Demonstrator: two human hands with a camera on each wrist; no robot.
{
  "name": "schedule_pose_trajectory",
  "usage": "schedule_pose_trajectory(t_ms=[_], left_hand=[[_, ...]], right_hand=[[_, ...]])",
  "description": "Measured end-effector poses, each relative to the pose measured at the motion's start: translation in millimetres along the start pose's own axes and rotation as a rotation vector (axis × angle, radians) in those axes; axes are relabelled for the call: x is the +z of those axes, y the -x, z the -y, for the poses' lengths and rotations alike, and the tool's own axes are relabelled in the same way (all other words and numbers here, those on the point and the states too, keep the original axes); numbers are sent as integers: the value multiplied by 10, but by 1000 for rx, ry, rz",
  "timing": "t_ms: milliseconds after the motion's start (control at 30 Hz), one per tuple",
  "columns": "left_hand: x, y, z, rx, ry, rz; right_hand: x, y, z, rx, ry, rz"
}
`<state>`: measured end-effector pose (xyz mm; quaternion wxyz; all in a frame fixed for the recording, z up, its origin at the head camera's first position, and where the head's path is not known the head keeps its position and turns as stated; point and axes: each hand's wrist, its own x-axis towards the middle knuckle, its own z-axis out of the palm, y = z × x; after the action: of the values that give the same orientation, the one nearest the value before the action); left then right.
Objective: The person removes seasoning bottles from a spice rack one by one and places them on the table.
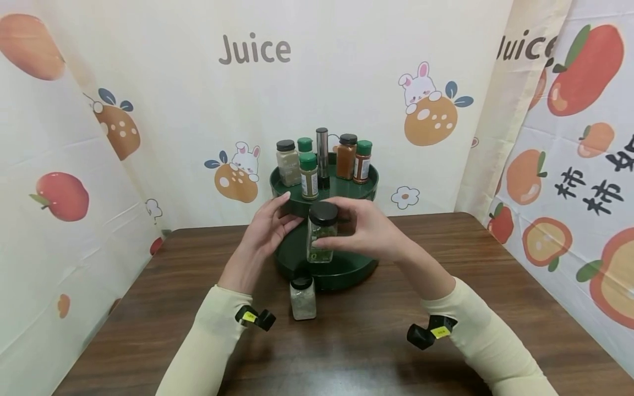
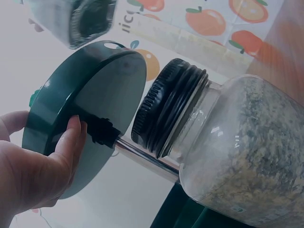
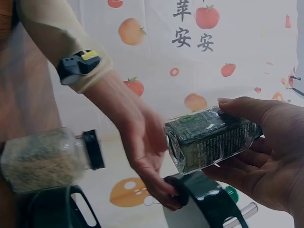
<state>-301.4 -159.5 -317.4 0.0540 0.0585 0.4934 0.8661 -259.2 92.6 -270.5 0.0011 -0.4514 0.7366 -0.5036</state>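
Observation:
My right hand (image 1: 369, 230) pinches a glass jar of green flakes with a black lid (image 1: 322, 236), upright in front of the two-tier dark green rack (image 1: 342, 275). In the right wrist view, thumb and fingers of the right hand (image 3: 266, 152) hold that jar (image 3: 209, 140) by its sides. My left hand (image 1: 267, 228) grips the rim of the upper tier at its left; the left wrist view has the left hand (image 2: 42, 166) with its thumb and fingers on the tier's edge (image 2: 57, 95). A second black-lidded jar (image 1: 303, 300) stands on the table before the rack.
On the upper tier stand several spice jars with black or green lids (image 1: 309, 179), around a metal centre post (image 1: 322, 157). The brown wooden table (image 1: 376, 341) reaches back to a patterned curtain (image 1: 342, 71). Another printed curtain (image 1: 594, 181) hangs at the right.

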Motion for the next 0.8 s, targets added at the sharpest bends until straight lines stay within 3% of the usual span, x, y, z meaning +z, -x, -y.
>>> schedule_pose_trajectory(t_ms=[433,800], left_hand=[[-1,-12,3,9,-4,7],[-7,-5,3,21,-18,22]], right_hand=[[129,145,-234,33,-25,51],[218,251,-447,51,70,105]])
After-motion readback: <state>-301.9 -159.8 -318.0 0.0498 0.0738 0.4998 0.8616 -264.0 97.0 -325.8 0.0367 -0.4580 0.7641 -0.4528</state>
